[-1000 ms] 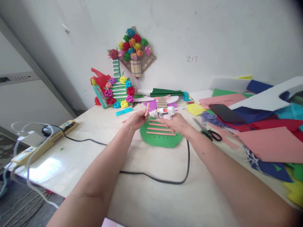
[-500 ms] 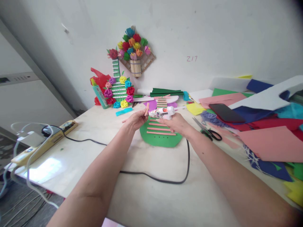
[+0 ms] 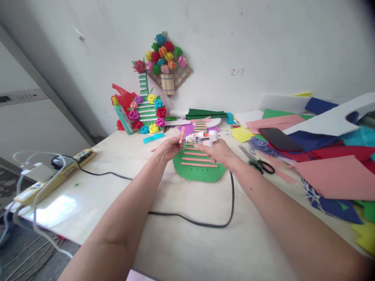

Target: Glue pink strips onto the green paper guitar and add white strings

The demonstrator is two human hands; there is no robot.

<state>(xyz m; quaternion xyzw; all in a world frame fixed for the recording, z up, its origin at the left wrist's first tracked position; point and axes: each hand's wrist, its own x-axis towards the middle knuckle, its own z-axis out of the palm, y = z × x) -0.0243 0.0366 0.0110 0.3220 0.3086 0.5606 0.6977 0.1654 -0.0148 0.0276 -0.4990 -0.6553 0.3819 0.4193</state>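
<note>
Between the fingers of my left hand (image 3: 170, 148) stands a short pink paper strip (image 3: 182, 134), held upright. My right hand (image 3: 219, 151) is closed round a white hot glue gun (image 3: 206, 137), whose nozzle end points left at the strip; whether they touch I cannot tell. Below both hands lies a green guitar-shaped cutout (image 3: 200, 176) with several pink strips (image 3: 199, 165) across its body and neck. The hands hide part of its middle. A row of small dark dots runs under the lowest strip.
A black cord (image 3: 205, 225) loops over the table from a power strip (image 3: 55, 175) at left. Scissors (image 3: 258, 162), a phone (image 3: 279, 139) and piled coloured sheets (image 3: 336, 175) lie at right. Behind stand a flowered paper guitar (image 3: 147, 111) and a glue bottle (image 3: 124, 119).
The glue gun has shifted very slightly to the right, away from the pink strip. My left hand keeps its place with the strip.
</note>
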